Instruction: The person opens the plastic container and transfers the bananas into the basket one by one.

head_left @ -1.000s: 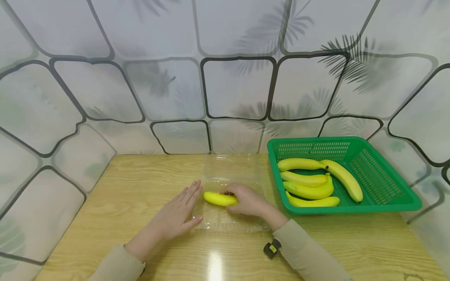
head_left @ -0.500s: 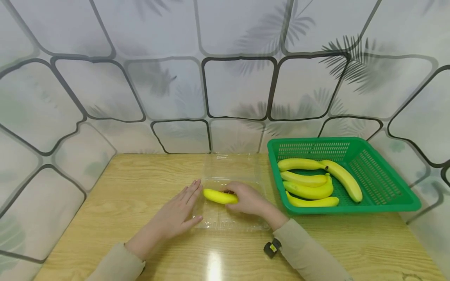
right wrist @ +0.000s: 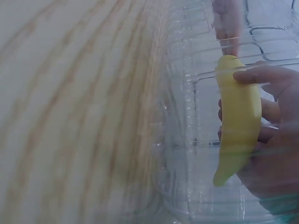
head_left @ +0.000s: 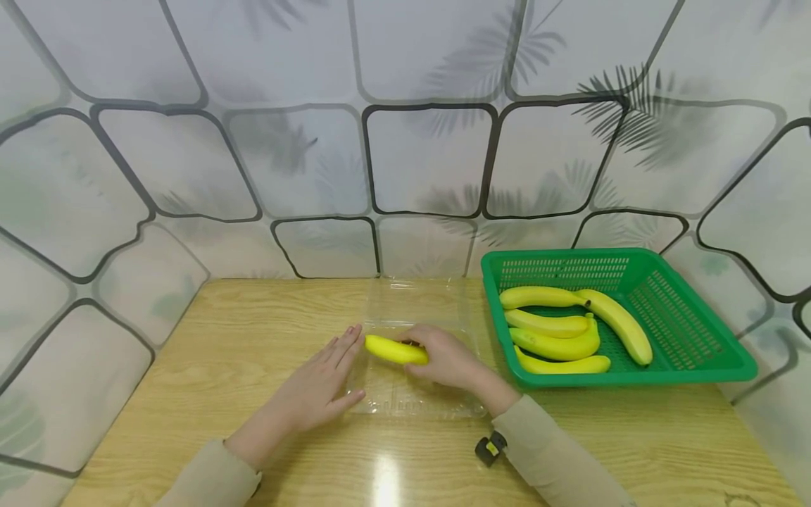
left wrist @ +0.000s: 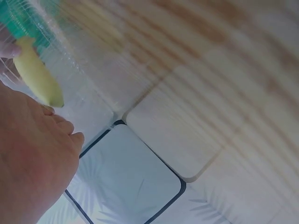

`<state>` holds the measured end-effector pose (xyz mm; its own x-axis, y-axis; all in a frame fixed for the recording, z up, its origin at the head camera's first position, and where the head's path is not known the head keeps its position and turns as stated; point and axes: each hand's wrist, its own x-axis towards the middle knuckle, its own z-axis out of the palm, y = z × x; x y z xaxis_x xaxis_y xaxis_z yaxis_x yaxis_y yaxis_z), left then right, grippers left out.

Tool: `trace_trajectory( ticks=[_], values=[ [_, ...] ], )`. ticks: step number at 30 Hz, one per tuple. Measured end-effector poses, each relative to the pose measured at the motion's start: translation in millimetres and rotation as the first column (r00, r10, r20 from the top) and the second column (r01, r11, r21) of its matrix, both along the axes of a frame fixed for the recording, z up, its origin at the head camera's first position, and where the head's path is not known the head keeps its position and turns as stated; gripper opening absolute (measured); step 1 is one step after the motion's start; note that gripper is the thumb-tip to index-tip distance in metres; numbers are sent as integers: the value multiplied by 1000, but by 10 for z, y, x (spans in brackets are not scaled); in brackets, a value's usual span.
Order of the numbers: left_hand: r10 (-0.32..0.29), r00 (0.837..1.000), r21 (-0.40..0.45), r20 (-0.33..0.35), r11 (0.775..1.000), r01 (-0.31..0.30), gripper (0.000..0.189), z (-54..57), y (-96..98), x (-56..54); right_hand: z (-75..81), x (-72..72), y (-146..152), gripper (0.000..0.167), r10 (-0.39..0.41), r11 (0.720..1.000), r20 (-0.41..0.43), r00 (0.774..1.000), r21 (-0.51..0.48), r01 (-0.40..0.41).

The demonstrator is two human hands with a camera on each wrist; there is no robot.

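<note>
In the head view a yellow banana (head_left: 394, 350) lies crosswise over the base of a clear plastic clamshell box (head_left: 412, 405). My right hand (head_left: 443, 355) holds it from the right, thumb on the near side and fingers behind. The right wrist view shows the thumb and fingers round the banana (right wrist: 238, 121), seen through the clear wall. At the box's left side my left hand (head_left: 319, 384) rests with straight fingers, its fingertips close to the banana's left end. Whether they touch the banana, I cannot tell.
A green plastic basket (head_left: 716, 345) with several bananas (head_left: 557, 343) stands to the right of the box. The box's clear lid (head_left: 415, 299) is folded back toward the patterned wall (head_left: 431, 162). All this stands on a wooden table (head_left: 253, 317).
My right hand has moved the held banana slightly away from me and a little left within the box. The left hand has stayed in place.
</note>
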<state>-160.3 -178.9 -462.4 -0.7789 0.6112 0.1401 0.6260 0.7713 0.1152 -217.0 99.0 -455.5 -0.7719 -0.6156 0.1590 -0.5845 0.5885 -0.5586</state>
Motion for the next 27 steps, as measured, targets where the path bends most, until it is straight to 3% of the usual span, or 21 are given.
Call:
trace_trajectory(
  ticks=[27],
  values=[
    [-7,999,-2,-38,1000,7,89,-14,-2,0,177,42,90,45,-48,999,-34,998,5,48]
  ],
)
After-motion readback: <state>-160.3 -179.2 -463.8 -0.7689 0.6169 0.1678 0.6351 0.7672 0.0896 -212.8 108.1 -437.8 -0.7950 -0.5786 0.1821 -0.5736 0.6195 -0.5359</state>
